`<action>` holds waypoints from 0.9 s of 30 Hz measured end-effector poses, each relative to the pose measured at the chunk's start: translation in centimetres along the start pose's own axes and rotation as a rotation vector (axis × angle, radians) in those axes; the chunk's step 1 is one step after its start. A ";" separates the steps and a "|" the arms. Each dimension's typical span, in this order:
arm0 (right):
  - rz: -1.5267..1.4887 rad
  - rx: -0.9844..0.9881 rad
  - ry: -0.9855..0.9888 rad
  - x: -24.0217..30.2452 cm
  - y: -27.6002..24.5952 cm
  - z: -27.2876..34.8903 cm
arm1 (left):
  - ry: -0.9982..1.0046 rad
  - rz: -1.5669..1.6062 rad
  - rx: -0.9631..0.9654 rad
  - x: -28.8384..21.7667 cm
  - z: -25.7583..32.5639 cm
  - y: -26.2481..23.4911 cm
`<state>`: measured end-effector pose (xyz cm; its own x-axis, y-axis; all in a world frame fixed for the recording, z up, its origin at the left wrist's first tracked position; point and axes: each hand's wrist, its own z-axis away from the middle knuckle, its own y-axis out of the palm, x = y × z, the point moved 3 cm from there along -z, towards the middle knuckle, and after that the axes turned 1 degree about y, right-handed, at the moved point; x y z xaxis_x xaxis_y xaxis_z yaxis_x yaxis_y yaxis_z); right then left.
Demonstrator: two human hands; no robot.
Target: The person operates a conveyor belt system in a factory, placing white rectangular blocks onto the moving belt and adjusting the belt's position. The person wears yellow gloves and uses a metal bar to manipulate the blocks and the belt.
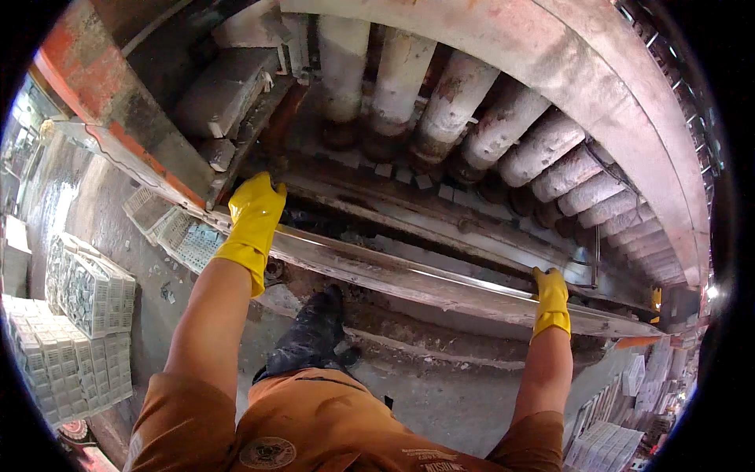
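Both my hands wear yellow rubber gloves. My left hand (255, 206) rests on the long metal rail (409, 277) that runs along the front of a roller conveyor, fingers curled over its far edge. My right hand (550, 293) grips the same rail further to the right. Beyond the rail lie several thick, crusted grey rollers (452, 102) side by side under a curved housing (598, 86). My black boot (311, 334) stands on the dirty ledge just below the rail.
White plastic crates (90, 291) of small pieces are stacked on the floor at the left, and more stacks (602, 444) sit at the lower right. A rusty orange beam (94, 86) slants across the upper left. Loose tile bits (393, 169) lie under the rollers.
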<state>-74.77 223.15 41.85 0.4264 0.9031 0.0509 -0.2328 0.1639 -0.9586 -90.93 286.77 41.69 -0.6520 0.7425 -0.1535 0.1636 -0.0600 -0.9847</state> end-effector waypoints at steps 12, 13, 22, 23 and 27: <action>-0.113 0.021 0.062 -3.1 2.3 2.0 | 0.011 0.013 0.011 2.2 2.1 0.4; -0.163 0.036 0.081 -3.2 2.4 2.3 | 0.011 0.020 0.023 2.3 2.2 0.3; -0.298 0.059 0.134 -3.0 2.2 5.1 | -0.026 0.026 0.074 3.1 3.3 0.0; -0.301 0.056 0.134 -3.2 2.3 5.2 | -0.032 0.029 0.089 3.2 3.4 0.0; -0.323 0.055 0.162 -4.8 3.4 5.4 | -0.052 0.019 0.103 3.7 4.1 0.1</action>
<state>-82.32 221.54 39.88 0.6173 0.7275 0.2995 -0.1086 0.4558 -0.8834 -96.39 286.76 40.69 -0.6876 0.7050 -0.1739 0.1009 -0.1444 -0.9844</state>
